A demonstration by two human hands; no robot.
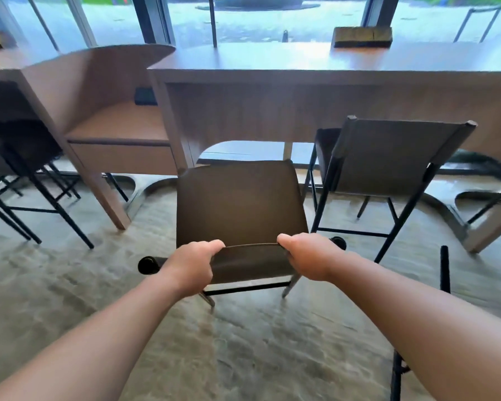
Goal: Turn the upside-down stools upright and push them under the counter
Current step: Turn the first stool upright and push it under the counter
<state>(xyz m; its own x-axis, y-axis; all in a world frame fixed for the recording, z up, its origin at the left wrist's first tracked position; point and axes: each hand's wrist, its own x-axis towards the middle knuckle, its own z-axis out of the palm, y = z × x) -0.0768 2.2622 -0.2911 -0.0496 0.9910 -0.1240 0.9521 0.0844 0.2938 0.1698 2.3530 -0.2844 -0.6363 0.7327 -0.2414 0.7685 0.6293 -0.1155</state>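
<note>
The stool [240, 204] stands upright on the floor [243, 342] just in front of the counter [301, 62], its dark seat facing up and its front edge near the counter's lower panel. The left hand [190, 266] and the right hand [308, 257] both grip the top edge of its backrest, thumbs laid over the rim and fingers curled behind. A second stool [388, 160] stands upright to its right, closer to the counter, and another stool [21, 157] sits well off to the left
</note>
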